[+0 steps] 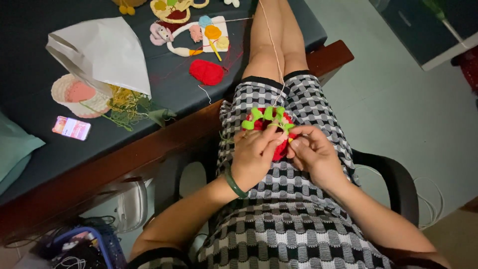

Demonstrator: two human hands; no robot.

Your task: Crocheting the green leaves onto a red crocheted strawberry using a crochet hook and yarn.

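Head view: left hand [255, 154] and right hand [311, 153] both pinch a red crocheted piece with green looped trim [269, 124] over the lap, right of the wooden table edge [149, 144]. A cream yarn strand [273, 50] runs far.

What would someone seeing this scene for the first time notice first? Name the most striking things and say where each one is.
At the centre, the left hand and right hand together hold a red crocheted piece with bright green loops, above a lap in a black-and-white checked dress. To the upper left, a dark table bears a white paper bag, a red crocheted patch and other colourful crocheted bits.
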